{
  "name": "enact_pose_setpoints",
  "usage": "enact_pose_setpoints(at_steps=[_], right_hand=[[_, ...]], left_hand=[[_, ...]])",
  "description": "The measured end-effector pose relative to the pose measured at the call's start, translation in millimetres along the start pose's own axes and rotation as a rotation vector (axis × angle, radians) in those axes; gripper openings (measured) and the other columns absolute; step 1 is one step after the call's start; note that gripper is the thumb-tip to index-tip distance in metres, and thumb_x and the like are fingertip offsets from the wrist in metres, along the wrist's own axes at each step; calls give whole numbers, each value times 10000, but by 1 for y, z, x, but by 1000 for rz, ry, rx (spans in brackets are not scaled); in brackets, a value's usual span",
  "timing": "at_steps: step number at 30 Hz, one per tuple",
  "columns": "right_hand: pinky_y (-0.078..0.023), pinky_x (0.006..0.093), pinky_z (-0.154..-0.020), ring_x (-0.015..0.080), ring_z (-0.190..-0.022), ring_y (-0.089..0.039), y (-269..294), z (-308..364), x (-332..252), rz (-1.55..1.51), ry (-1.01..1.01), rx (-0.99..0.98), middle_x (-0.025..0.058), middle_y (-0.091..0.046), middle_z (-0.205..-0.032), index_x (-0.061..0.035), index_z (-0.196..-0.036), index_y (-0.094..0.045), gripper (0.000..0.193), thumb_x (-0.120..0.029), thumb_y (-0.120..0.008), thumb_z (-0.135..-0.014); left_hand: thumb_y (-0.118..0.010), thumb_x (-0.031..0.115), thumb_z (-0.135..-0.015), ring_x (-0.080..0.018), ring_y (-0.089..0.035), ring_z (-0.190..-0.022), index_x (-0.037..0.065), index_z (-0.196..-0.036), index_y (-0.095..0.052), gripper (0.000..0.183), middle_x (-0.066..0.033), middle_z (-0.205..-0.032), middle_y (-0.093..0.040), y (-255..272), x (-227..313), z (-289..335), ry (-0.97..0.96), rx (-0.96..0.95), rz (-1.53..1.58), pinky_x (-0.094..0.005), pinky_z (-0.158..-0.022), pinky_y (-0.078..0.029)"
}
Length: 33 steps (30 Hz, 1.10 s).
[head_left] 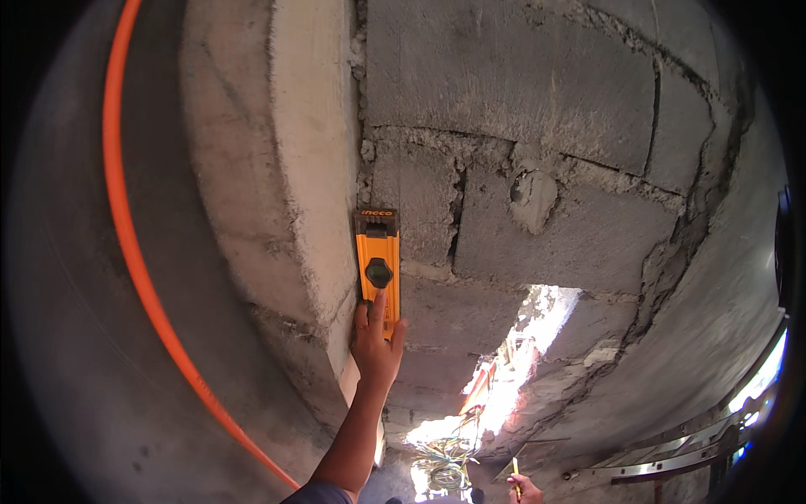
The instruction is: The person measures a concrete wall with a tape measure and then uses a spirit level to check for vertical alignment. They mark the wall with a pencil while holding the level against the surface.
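Note:
A yellow spirit level [389, 248] with dark end cap stands upright against the block wall, beside the edge of the pale concrete column. My left hand [376, 349] grips its lower part. The thumb lies along the right side, and one finger reaches up to just below the round vial window [378, 272]. The level's lower end is hidden behind the hand. Low in the view, right of centre, my right hand [528, 490] is closed around a thin yellow pencil [515, 470], its tip pointing up. Part of this hand is cut off by the lower edge.
Rough concrete blocks [512, 76] with crumbly mortar joints fill the middle; one has a round hole [529, 189]. The pale column [315, 168] juts out at left. An orange conduit [134, 227] curves past it. Tangled wires [449, 466] lie below in bright light. Metal rails [672, 458] are lower right.

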State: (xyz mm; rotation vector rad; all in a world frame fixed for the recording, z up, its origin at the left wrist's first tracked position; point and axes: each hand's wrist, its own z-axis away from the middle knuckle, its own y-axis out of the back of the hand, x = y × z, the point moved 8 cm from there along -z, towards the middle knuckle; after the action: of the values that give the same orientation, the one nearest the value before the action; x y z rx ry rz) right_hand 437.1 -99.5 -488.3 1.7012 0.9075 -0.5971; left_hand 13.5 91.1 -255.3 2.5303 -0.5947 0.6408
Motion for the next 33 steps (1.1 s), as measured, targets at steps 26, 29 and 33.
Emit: enact_pose_setpoints(at_steps=[26,29,33], right_hand=[[-522,374,-720,273,-791,-660,122,-2,170,-85,206,-156,121,-646,-895,-34,-1118,-692,148,-117,-669,-997],[-528,396,-768,292,-877,-661,124,-21,161,-138,229,-84,141,-652,-986,-25,-1181,-665,207,-118,-668,-996],[-523,408,-793,293,-910,-650,127,-32,149,-190,267,-8,149,-648,-1049,-22,-1221,-637,257,-96,-681,-978]], left_hand=[[-845,262,-849,-309,-623,-1281,77,-1575,-406,868,-175,-1462,-575,52,102,417,572,-315,-7,-389,-1014,-532],[-844,223,-855,-295,-623,-1280,75,-1574,-401,857,-166,-1470,-567,58,122,399,530,-221,41,-401,-1017,-534],[-835,187,-863,-287,-622,-1280,53,-1574,-389,849,-172,-1485,-546,60,133,388,519,-174,92,-404,-993,-546]])
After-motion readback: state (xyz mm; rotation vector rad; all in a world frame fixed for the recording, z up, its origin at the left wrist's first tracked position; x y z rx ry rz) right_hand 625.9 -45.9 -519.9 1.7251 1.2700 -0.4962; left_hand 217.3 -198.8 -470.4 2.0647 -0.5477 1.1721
